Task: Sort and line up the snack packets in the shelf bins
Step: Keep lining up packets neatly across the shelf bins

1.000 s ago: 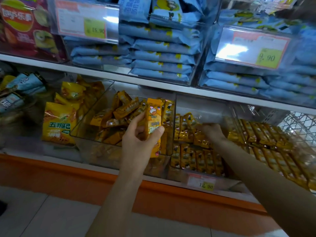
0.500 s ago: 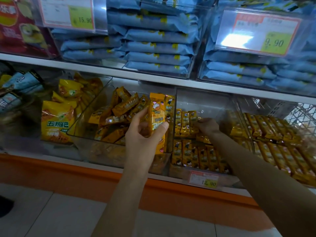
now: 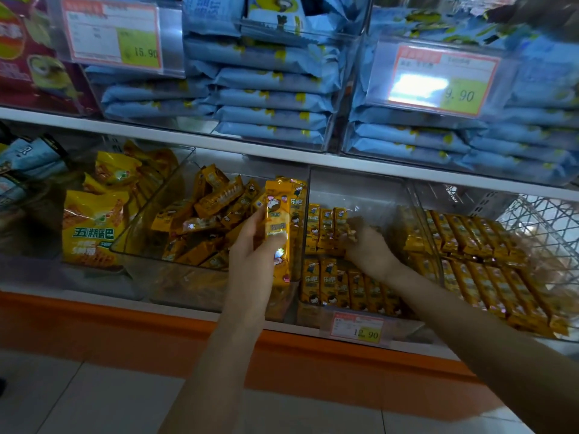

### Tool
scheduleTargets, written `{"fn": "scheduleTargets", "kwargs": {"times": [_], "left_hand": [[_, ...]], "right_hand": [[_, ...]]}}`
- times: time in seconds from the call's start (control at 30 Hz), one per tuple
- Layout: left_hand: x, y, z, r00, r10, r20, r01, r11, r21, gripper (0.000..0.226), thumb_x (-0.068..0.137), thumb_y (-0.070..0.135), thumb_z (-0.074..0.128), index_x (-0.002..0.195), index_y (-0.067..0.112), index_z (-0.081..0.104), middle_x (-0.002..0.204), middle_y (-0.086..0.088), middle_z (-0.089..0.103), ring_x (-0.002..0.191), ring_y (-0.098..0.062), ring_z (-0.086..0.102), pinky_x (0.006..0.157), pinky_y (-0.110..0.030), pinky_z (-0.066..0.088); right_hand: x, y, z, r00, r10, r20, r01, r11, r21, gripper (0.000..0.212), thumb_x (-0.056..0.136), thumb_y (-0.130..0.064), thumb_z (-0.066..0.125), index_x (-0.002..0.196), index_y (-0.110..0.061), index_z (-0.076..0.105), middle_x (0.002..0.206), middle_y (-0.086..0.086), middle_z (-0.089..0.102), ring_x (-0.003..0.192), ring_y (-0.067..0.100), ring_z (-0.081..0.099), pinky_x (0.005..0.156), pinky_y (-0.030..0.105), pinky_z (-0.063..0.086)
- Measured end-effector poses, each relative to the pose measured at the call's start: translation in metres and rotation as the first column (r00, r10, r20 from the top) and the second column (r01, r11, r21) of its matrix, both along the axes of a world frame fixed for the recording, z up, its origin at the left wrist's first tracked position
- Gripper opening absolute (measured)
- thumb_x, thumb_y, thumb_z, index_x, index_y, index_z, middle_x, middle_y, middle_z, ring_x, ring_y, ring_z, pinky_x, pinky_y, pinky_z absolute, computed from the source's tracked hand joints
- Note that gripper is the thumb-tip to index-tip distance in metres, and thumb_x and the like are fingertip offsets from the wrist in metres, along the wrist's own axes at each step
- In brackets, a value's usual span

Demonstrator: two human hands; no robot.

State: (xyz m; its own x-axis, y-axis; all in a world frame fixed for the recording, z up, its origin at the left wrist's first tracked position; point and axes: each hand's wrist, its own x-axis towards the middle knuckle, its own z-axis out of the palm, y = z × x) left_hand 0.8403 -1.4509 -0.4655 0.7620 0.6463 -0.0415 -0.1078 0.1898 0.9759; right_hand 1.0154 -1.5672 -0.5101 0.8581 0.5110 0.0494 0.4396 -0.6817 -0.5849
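The middle bin [image 3: 360, 189] holds two neat rows but is only part-filled; the jumbled packets [image 3: 203, 220] left of it lie unsorted. The left hand [image 3: 250, 258] grips a packet stack [image 3: 277, 227] at that bin's left wall. The right hand [image 3: 369, 249] reaches inside, its fingers blurred, so its hold is unclear.

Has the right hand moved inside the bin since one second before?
Yes, slightly. The right hand has shifted left, closer to the clear bin wall that separates the two bins.
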Motion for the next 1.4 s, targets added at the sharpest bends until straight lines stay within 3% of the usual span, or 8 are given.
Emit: {"fn": "scheduleTargets", "kwargs": {"times": [0.13, 0.33, 0.5, 0.7, 0.9, 1.17, 1.3, 1.4], "left_hand": [[-0.001, 0.001, 0.001, 1.0, 0.005, 0.01, -0.004, 0.997, -0.082, 0.041, 0.09, 0.008, 0.054, 0.129, 0.023, 0.055, 0.111, -0.006, 0.066, 0.097, -0.022, 0.064, 0.074, -0.038, 0.052], [-0.003, -0.008, 0.004, 0.995, -0.076, 0.066, 0.071, 0.995, 0.076, 0.036, 0.087, 0.018, 0.063, 0.122, 0.024, 0.06, 0.106, 0.003, 0.068, 0.096, -0.008, 0.066, 0.073, -0.02, 0.051], [-0.004, -0.014, 0.005, 0.992, -0.11, 0.065, 0.097, 0.979, 0.179, 0.041, 0.086, 0.014, 0.065, 0.125, 0.025, 0.056, 0.104, 0.01, 0.066, 0.089, 0.006, 0.063, 0.066, -0.008, 0.047], [0.0, -0.009, 0.009, 0.991, -0.047, 0.126, 0.037, 0.996, 0.082, 0.026, 0.086, 0.01, 0.062, 0.109, 0.022, 0.059, 0.093, 0.004, 0.067, 0.086, -0.012, 0.067, 0.07, -0.025, 0.056], [-0.002, -0.018, 0.006, 0.997, -0.038, 0.067, 0.021, 0.971, 0.239, 0.036, 0.08, 0.003, 0.068, 0.098, 0.026, 0.048, 0.095, -0.001, 0.06, 0.082, -0.01, 0.066, 0.067, -0.022, 0.056], [0.0, -0.023, -0.011, 0.998, -0.024, -0.049, 0.053, 0.643, 0.764, 0.026, 0.087, 0.037, 0.063, 0.106, 0.023, 0.053, 0.098, 0.012, 0.058, 0.092, 0.002, 0.052, 0.074, -0.012, 0.043], [-0.001, -0.003, -0.028, 0.99, -0.001, -0.144, 0.14, 0.249, 0.958, 0.028, 0.088, 0.033, 0.05, 0.108, 0.017, 0.06, 0.105, 0.007, 0.057, 0.099, -0.004, 0.044, 0.084, -0.024, 0.035], [-0.002, 0.005, -0.036, 0.986, 0.003, -0.168, 0.166, 0.111, 0.98, 0.023, 0.086, 0.032, 0.049, 0.098, 0.019, 0.065, 0.105, 0.005, 0.061, 0.096, -0.005, 0.047, 0.08, -0.023, 0.037]], "right_hand": [[-0.063, -0.015, 0.038, 0.985, 0.169, 0.042, -0.173, 0.922, 0.346, 0.023, 0.097, -0.022, 0.047, 0.12, -0.02, 0.051, 0.107, -0.008, 0.06, 0.099, 0.004, 0.058, 0.085, 0.021, 0.048], [-0.115, -0.021, 0.06, 0.877, 0.393, -0.276, -0.197, 0.818, 0.54, 0.025, 0.094, -0.02, 0.052, 0.118, -0.019, 0.051, 0.098, -0.002, 0.059, 0.089, 0.001, 0.06, 0.072, 0.019, 0.053], [-0.116, -0.021, 0.059, 0.864, 0.342, -0.368, -0.058, 0.796, 0.603, 0.02, 0.088, -0.016, 0.059, 0.105, -0.025, 0.054, 0.086, -0.009, 0.064, 0.079, -0.002, 0.064, 0.065, 0.017, 0.053], [-0.103, -0.034, 0.061, 0.798, 0.256, -0.546, 0.141, 0.801, 0.582, 0.016, 0.077, -0.025, 0.069, 0.093, -0.028, 0.068, 0.088, -0.011, 0.068, 0.085, 0.007, 0.065, 0.071, 0.023, 0.05], [-0.087, -0.036, 0.066, 0.607, 0.414, -0.678, 0.488, 0.48, 0.729, 0.047, 0.082, -0.017, 0.065, 0.123, 0.004, 0.055, 0.112, 0.011, 0.068, 0.101, 0.016, 0.067, 0.078, 0.022, 0.056], [-0.092, -0.021, 0.057, 0.648, 0.388, -0.656, 0.412, 0.545, 0.73, 0.038, 0.087, -0.021, 0.062, 0.121, -0.006, 0.056, 0.101, 0.007, 0.069, 0.09, 0.016, 0.067, 0.073, 0.026, 0.056], [-0.05, -0.018, 0.047, 0.823, -0.049, -0.567, 0.459, 0.647, 0.61, 0.024, 0.092, -0.021, 0.058, 0.114, -0.01, 0.06, 0.094, 0.001, 0.065, 0.083, 0.01, 0.062, 0.072, 0.028, 0.054], [0.0, -0.012, 0.021, 0.808, -0.313, -0.5, 0.546, 0.716, 0.434, 0.01, 0.092, -0.016, 0.057, 0.09, -0.01, 0.064, 0.105, 0.02, 0.066, 0.083, 0.024, 0.059, 0.084, 0.044, 0.051]]}}
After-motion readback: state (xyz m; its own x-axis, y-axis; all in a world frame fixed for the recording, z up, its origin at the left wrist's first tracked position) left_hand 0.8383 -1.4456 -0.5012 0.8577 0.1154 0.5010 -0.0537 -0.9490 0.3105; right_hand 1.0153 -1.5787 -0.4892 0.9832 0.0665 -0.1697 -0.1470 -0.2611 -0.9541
